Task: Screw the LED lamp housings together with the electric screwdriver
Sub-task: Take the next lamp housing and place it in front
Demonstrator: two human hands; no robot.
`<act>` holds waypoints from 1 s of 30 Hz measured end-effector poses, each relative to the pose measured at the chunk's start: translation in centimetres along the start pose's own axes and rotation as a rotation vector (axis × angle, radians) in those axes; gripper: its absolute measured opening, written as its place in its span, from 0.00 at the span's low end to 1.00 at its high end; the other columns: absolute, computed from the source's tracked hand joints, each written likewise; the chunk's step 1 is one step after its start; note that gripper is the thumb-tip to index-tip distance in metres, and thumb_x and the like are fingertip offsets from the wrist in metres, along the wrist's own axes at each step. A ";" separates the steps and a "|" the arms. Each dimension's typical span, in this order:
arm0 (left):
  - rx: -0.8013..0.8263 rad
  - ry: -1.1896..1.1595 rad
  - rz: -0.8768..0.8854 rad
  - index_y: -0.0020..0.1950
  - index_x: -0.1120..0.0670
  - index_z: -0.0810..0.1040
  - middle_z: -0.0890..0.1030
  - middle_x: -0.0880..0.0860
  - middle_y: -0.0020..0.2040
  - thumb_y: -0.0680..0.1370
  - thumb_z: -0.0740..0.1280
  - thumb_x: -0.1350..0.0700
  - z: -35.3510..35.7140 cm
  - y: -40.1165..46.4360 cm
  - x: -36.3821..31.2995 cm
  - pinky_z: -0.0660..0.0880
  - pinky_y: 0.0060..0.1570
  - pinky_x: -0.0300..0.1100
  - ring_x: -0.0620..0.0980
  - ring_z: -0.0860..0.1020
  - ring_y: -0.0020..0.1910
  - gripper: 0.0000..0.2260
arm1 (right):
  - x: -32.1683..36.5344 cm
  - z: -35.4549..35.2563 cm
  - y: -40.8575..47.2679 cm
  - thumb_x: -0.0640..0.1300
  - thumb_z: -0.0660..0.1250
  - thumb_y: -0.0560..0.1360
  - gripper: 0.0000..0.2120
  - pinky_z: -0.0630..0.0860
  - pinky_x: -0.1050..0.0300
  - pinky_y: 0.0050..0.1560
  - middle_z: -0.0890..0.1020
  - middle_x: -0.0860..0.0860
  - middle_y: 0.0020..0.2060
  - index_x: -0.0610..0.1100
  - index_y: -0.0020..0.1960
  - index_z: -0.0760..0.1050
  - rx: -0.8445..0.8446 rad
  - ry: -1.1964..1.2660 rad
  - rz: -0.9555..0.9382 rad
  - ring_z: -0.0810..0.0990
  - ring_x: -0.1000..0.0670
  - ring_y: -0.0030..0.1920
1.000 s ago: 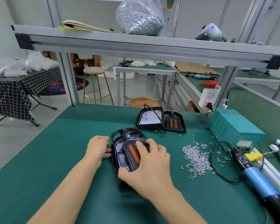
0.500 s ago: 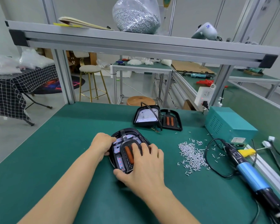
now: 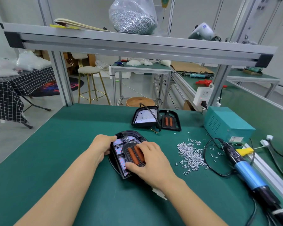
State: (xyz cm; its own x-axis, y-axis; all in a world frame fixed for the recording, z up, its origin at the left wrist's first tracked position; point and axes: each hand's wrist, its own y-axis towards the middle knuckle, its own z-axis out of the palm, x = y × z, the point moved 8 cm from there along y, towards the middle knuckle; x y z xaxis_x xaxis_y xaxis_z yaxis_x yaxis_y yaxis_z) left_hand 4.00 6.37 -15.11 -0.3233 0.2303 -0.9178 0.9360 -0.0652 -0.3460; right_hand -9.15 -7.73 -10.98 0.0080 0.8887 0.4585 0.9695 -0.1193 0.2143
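Still fitting halves: left hand [image 3: 103, 146] gripping near lamp housing [image 3: 121, 154], right hand [image 3: 149, 162] pressing cover flat; electric screwdriver [image 3: 245, 167] untouched, far housing [image 3: 155, 119] open.

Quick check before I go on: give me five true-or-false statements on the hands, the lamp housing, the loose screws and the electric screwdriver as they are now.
1. Both hands, left hand and right hand, are on the black LED lamp housing. True.
2. The blue-bodied electric screwdriver is in the right hand. False: it lies on the green bench mat.
3. The pile of small silver screws lies right of the housing. True.
4. A second opened black housing lies farther back. True.
5. The screws sit in a tray. False: loose on the mat.
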 end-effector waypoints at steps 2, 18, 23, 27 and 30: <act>0.031 -0.102 0.012 0.41 0.56 0.73 0.77 0.55 0.38 0.79 0.63 0.61 0.3 -0.2 0.0 0.71 0.37 0.41 0.51 0.73 0.34 0.06 | -0.6 -0.1 -0.4 0.59 0.67 0.74 0.28 0.59 0.61 0.69 0.61 0.55 0.72 0.51 0.70 0.67 -0.021 0.144 -0.015 0.58 0.54 0.73; 0.148 -0.617 -0.109 0.44 0.61 0.78 0.84 0.58 0.35 0.80 0.63 0.58 2.1 -2.1 0.9 0.76 0.36 0.48 0.52 0.82 0.29 0.08 | -0.6 -0.5 -1.1 0.57 0.67 0.76 0.30 0.49 0.63 0.72 0.54 0.56 0.78 0.52 0.75 0.63 -0.048 0.132 -0.075 0.54 0.56 0.75; -0.097 -0.355 0.041 0.40 0.60 0.76 0.77 0.57 0.34 0.76 0.61 0.69 0.2 -1.3 2.1 0.73 0.33 0.40 0.52 0.75 0.29 0.09 | -2.6 -1.9 -2.0 0.55 0.64 0.78 0.28 0.50 0.59 0.75 0.60 0.55 0.76 0.50 0.75 0.63 -0.043 0.095 -0.010 0.56 0.55 0.75; -0.282 0.208 0.215 0.41 0.57 0.78 0.80 0.59 0.40 0.74 0.59 0.65 -1.0 -1.6 0.9 0.71 0.41 0.46 0.58 0.76 0.40 0.09 | -6.6 -5.1 -3.7 0.44 0.63 0.80 0.23 0.53 0.65 0.71 0.66 0.50 0.72 0.43 0.73 0.66 -0.109 0.007 0.092 0.63 0.51 0.72; -0.318 0.422 0.261 0.52 0.58 0.78 0.80 0.59 0.49 0.75 0.58 0.63 -1.0 -2.5 0.5 0.73 0.47 0.49 0.61 0.76 0.48 0.11 | -10.9 -8.5 -5.6 0.39 0.63 0.79 0.22 0.59 0.59 0.67 0.69 0.47 0.70 0.41 0.72 0.67 -0.170 -0.138 0.269 0.66 0.47 0.69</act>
State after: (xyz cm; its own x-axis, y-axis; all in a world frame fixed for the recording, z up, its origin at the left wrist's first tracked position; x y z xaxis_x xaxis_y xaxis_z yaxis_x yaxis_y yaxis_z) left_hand 1.62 7.60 -14.56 -0.0540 0.6166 -0.7855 0.9941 0.1074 0.0160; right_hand -16.74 -20.51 -9.85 0.3020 0.8653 0.4000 0.8735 -0.4193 0.2475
